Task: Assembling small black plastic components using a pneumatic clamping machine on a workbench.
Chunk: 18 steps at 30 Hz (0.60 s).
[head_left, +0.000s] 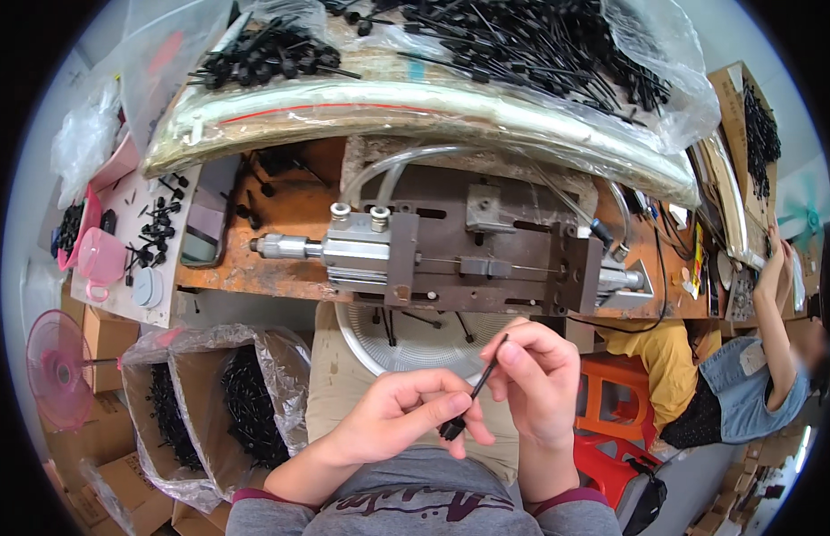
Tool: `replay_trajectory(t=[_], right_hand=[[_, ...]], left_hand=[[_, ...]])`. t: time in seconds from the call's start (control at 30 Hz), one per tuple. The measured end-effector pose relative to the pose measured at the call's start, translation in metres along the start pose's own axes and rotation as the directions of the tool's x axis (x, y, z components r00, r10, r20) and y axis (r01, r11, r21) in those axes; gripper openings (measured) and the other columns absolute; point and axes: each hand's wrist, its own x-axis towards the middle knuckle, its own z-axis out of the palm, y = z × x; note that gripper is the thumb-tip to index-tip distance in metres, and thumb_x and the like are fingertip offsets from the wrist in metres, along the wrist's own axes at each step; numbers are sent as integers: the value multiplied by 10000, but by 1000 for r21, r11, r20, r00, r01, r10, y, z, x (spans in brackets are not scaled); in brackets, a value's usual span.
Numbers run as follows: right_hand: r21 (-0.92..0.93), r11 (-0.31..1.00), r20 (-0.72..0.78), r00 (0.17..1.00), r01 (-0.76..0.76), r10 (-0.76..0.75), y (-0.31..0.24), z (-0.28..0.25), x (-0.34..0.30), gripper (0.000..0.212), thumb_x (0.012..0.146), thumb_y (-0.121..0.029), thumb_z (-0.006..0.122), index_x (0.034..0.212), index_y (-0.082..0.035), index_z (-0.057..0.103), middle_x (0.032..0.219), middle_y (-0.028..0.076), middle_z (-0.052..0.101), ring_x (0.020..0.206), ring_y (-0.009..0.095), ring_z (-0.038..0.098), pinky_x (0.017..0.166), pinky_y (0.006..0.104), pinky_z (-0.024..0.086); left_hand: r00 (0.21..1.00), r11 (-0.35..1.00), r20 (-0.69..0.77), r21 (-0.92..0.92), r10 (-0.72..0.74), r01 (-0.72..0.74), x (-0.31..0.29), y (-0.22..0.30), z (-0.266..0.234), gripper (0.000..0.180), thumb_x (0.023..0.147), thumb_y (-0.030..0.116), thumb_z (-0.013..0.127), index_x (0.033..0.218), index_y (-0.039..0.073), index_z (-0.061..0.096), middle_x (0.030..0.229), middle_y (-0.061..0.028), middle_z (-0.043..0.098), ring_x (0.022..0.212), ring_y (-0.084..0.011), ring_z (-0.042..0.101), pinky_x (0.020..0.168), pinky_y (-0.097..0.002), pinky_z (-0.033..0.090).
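My left hand (399, 413) and my right hand (542, 380) meet above my lap. Between them is a slim black rod with a knobbed end (484, 381). The left fingers close around its lower, knobbed part, while the right thumb and fingers pinch the thin upper end. It slants up to the right. Just beyond my hands, a white perforated basket (354, 350) sits under the bench edge with several similar black rods inside. Behind it, a metal fixture with an air cylinder (357, 253) is mounted on the bench.
Heaps of black rods (531, 45) lie on the plastic-covered shelf above the fixture. Lined boxes of black parts (250, 402) stand at lower left, near a pink fan (58, 369). A pink cup (102, 257) is on the left table. At right, a co-worker (754, 384) sits by red stools (611, 393).
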Motion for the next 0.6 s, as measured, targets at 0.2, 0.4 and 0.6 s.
replay_trajectory(t=[0.2, 0.4, 0.6], right_hand=[[68, 966, -387, 899, 251, -206, -8, 5, 11, 136, 947, -64, 555, 867, 39, 594, 885, 124, 617, 539, 105, 515, 499, 210, 422], [-445, 853, -46, 944, 272, -325, -3, 20, 1, 126, 790, 51, 714, 904, 57, 660, 850, 152, 658, 674, 165, 648, 565, 231, 489], [-691, 335, 350, 703, 640, -620, -11, 40, 16, 249, 684, 43, 794, 914, 15, 704, 808, 119, 700, 684, 202, 684, 599, 264, 539]], left_hand=[[996, 999, 90, 48, 15, -19, -8, 0, 2, 163, 1015, 81, 465, 1072, -39, 559, 946, -170, 693, 808, -183, 676, 740, -292, 549], [847, 849, -230, 366, 480, -381, -2, 14, 2, 281, 942, 57, 584, 1210, 6, 518, 1060, -50, 613, 674, -60, 459, 633, -190, 393], [705, 543, -175, 769, 687, -338, -6, 41, 5, 207, 766, 34, 785, 960, 24, 715, 913, -48, 704, 588, -39, 493, 486, -180, 350]])
